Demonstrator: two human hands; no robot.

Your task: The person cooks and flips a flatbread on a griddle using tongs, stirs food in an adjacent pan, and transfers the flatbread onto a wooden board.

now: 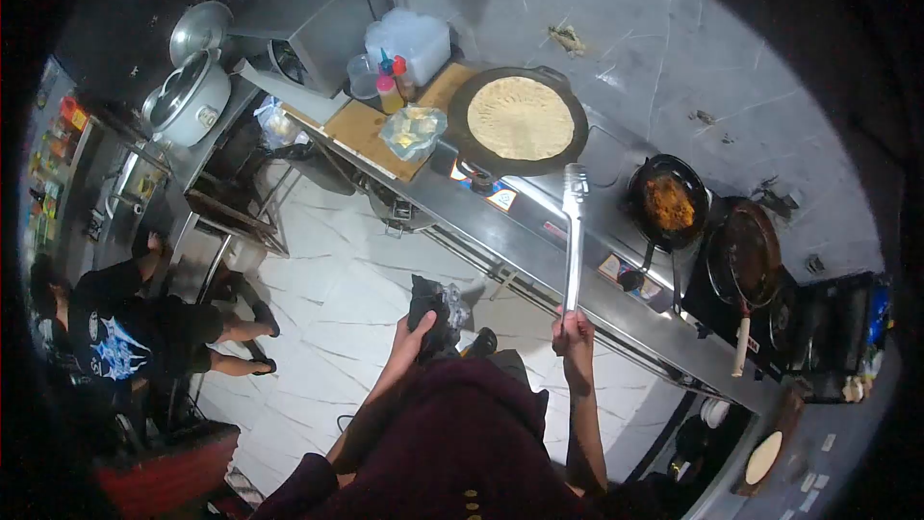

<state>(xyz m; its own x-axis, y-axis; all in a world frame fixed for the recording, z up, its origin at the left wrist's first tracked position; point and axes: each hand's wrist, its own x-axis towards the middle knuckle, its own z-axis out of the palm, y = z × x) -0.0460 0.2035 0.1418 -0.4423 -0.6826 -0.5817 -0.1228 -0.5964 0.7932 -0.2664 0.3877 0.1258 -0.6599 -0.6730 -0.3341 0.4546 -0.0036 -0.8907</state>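
My right hand (575, 335) is closed round the lower end of silver metal tongs (575, 241), which point up and away over the steel counter. The tips of the tongs are beside the lower right edge of a round black griddle (467, 140), where a large flat round of pale dough (520, 118) lies. My left hand (411, 337) grips a dark, crumpled cloth-like bundle (431, 313) above the floor; what exactly it is cannot be made out.
On the steel counter (448, 207) are a black pan of orange-brown food (669, 202), a brown pan (744, 255), squeeze bottles (390, 94) and a plastic bag (414, 132). A person in black (120, 337) is at the left, near a white cooker (192, 106).
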